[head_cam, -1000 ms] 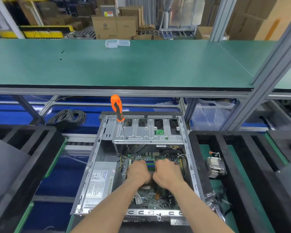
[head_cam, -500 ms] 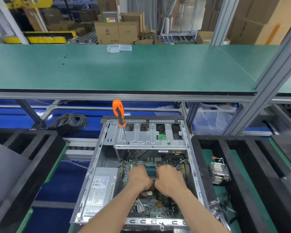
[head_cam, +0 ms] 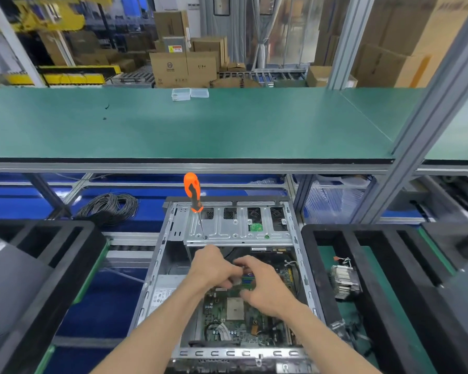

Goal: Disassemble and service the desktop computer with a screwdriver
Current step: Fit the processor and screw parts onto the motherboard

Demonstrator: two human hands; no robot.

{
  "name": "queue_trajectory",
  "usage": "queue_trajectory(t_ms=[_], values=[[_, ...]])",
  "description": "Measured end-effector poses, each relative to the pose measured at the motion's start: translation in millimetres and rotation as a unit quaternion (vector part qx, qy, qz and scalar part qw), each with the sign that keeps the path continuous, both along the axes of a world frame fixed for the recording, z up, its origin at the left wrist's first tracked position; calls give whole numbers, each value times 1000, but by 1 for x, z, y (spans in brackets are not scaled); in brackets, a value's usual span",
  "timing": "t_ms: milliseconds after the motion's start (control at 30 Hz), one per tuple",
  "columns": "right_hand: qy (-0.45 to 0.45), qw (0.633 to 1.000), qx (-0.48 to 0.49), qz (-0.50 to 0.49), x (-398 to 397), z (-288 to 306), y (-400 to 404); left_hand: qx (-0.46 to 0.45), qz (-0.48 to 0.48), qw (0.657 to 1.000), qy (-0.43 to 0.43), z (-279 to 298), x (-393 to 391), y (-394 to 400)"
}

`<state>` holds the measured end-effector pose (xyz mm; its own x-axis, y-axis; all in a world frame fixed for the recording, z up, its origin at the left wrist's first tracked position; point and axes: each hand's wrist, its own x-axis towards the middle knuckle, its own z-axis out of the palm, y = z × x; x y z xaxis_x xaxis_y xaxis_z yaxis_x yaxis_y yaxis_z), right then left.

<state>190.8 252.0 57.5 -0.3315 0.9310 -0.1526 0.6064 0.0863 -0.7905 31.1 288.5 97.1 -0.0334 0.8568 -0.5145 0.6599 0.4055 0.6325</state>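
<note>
Both hands work inside the open computer case [head_cam: 157,268] over the motherboard [head_cam: 235,317], the left hand [head_cam: 211,268] and right hand [head_cam: 265,284] close together with fingers curled, pinching a small blurred part between them, while the orange-handled screwdriver [head_cam: 193,197] stands upright on the drive cage [head_cam: 238,228] just beyond the left hand.

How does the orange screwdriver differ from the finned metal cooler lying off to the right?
The screwdriver stands nearly upright, tip on the drive cage inside the computer case; the cooler lies tilted in a black tray outside it. The screwdriver is slim with an orange-and-black handle; the cooler is a blocky stack of silvery fins with wires attached. Neither is touched by the hands.
</note>
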Motion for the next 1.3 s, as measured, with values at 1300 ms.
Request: queue_trajectory(t_ms=[1300], values=[[-275,950,88,-117,160,30,10,148,-211,966,9,-37,43,-8]])
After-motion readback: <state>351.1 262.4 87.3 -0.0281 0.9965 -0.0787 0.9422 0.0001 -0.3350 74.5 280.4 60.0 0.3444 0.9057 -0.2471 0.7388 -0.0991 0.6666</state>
